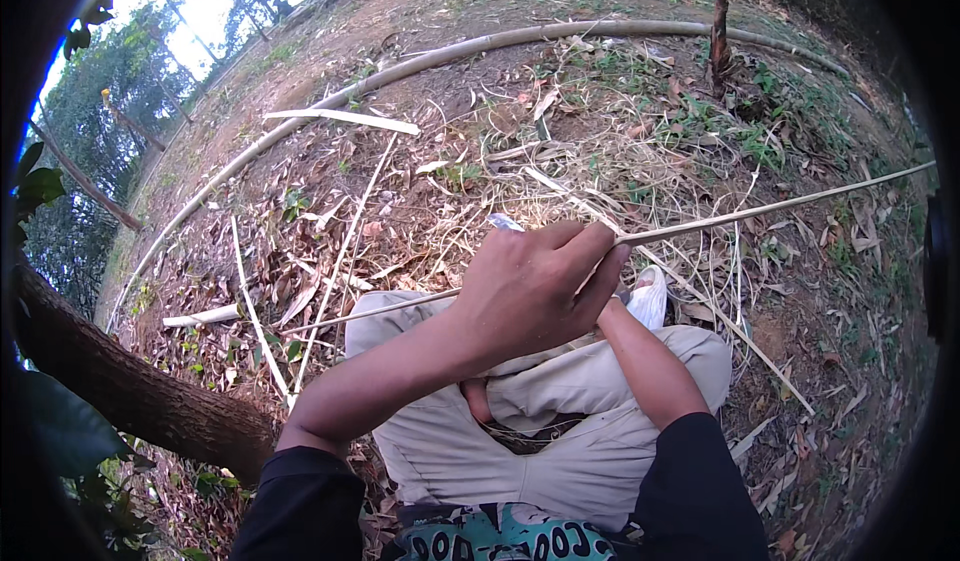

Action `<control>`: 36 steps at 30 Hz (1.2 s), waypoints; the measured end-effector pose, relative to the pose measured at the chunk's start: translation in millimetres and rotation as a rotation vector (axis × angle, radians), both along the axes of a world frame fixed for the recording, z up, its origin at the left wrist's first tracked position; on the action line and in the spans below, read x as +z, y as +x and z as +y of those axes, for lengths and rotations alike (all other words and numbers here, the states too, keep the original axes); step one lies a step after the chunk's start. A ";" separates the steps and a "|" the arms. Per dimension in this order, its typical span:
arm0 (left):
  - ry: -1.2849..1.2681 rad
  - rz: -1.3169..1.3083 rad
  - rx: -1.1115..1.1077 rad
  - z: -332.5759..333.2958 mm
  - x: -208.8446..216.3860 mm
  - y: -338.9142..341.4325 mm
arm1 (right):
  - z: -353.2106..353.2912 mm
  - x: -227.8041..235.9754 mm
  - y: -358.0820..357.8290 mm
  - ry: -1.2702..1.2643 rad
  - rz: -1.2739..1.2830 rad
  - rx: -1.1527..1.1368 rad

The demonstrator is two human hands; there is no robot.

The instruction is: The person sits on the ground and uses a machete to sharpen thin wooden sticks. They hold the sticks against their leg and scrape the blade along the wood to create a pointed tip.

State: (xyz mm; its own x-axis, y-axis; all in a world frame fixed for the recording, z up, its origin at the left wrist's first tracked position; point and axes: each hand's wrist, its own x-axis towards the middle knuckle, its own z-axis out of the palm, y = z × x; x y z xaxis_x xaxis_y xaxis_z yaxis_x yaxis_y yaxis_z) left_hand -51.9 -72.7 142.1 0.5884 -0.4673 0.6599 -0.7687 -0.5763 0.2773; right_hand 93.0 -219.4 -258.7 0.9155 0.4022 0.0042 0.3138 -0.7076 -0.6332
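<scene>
The left hand point(535, 276) bends inward over the crossed legs point(580, 461), knuckles up, thumb and forefinger pinching a thin, pale, smooth strip point(780, 206) that reaches toward the right rim. The right forearm point(655, 366) slants in beneath; the right hand is hidden, its grip impossible to tell. Tangled fibres point(690, 176) and dry leaves point(300, 301) lie ahead, a long pole point(430, 61) beyond, a rough trunk point(150, 401) close at left.

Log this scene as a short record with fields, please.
left hand: closed on a thin pale strip, which slants up to the right
right hand: mostly hidden behind the left hand, grip unclear
legs: folded, in light trousers
ground: loose strips among dry leaves
farther off: long pole
left edge: tree trunk
</scene>
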 end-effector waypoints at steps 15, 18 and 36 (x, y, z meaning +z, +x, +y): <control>0.112 -0.570 -0.068 -62.6 34.2 176.6 | 29.2 134.5 -37.3 -0.284 0.213 -0.027; 0.341 -0.428 0.098 -14.6 -32.6 185.0 | 33.4 149.5 -40.2 -0.243 0.241 -0.112; 0.619 -0.626 0.185 210.1 -108.1 187.9 | -15.0 235.0 -37.5 1.209 0.717 -0.021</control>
